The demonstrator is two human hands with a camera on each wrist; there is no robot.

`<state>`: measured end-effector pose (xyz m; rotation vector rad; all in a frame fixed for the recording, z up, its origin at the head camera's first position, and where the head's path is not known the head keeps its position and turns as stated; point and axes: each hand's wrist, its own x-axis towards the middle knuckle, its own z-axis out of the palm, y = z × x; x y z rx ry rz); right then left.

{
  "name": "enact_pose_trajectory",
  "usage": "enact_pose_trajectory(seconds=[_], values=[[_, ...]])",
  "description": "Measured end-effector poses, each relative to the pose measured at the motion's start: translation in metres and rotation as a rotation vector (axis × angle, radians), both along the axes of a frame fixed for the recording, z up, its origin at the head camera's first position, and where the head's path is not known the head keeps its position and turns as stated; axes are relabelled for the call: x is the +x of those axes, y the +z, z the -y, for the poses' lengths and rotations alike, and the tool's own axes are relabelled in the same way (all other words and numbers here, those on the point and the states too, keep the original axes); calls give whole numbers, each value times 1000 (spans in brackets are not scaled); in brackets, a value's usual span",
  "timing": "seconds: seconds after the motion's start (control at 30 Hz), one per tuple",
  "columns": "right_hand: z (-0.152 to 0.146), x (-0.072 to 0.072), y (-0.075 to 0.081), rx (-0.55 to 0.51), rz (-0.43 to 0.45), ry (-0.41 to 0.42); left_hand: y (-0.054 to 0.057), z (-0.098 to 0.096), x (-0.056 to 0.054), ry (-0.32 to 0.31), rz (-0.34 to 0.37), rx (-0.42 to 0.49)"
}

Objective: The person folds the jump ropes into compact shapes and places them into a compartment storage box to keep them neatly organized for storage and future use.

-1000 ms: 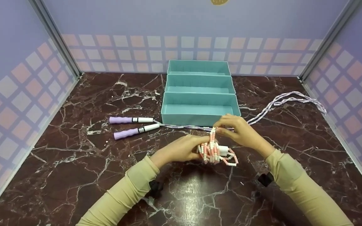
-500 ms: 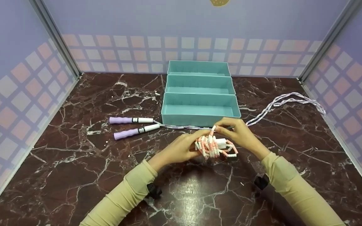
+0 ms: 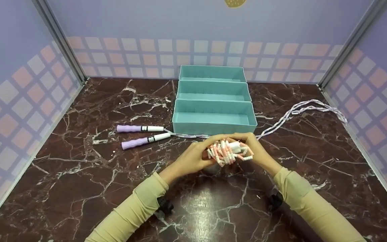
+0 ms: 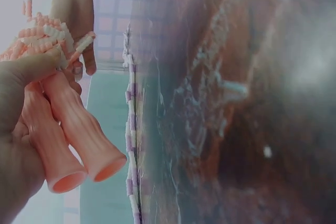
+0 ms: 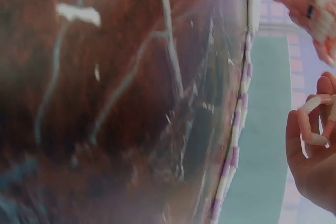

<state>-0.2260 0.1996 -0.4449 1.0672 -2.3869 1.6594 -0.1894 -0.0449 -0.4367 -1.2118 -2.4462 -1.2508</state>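
A pink-and-white beaded jump rope (image 3: 225, 154) is wound into a bundle around its own handles, held up over the table. My left hand (image 3: 190, 159) grips it from the left; in the left wrist view its two pink handles (image 4: 81, 124) stick out below the thumb. My right hand (image 3: 258, 151) reaches round the bundle's far side, holding the rope's end section, its fingertips hidden behind the beads in the head view. A small bead loop (image 5: 313, 121) crosses in front of the right hand's fingers in the right wrist view.
Three teal boxes (image 3: 213, 128) stand in a row behind the hands. A purple-and-white jump rope (image 3: 284, 117) runs along the front box to the right, its purple handles (image 3: 129, 128) lying at the left. Patterned walls (image 3: 200, 52) enclose the dark marbled tabletop (image 3: 113, 188).
My right hand has brought the rope's raised end from above the bundle round its far side. The bundle has risen slightly in the head view; my left hand keeps its grip.
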Motion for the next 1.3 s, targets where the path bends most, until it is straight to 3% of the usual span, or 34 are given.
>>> enact_pose_trajectory(seconds=[0.1, 0.17, 0.3, 0.37, 0.47, 0.67, 0.77, 0.9, 1.07, 1.3], values=[[0, 2, -4, -12, -56, 23, 0, -1, 0, 29, 30, 38], [0, 3, -4, 29, -68, -7, 0, -1, 0, 49, 54, 59], [2, 8, 0, 116, 33, -58, 0, 0, -1, 92, 101, 90], [3, 10, 1, 120, 124, -68, 0, 0, -2, 120, 108, 94], [3, 14, 1, 116, 187, -72, 0, 1, -3, 156, 122, 93], [6, 19, -2, 50, 169, -71, 2, 4, -6, 232, 134, 119], [7, 23, -4, 17, 102, -134, 4, 5, -7, 276, 129, 108], [10, 28, -8, 2, -78, -245, 5, 7, -10, 325, 143, 107], [13, 33, -11, -24, -278, -343, 6, 9, -10, 326, 175, 100], [12, 35, -9, -69, -399, -407, 6, 9, -11, 323, 202, 115]])
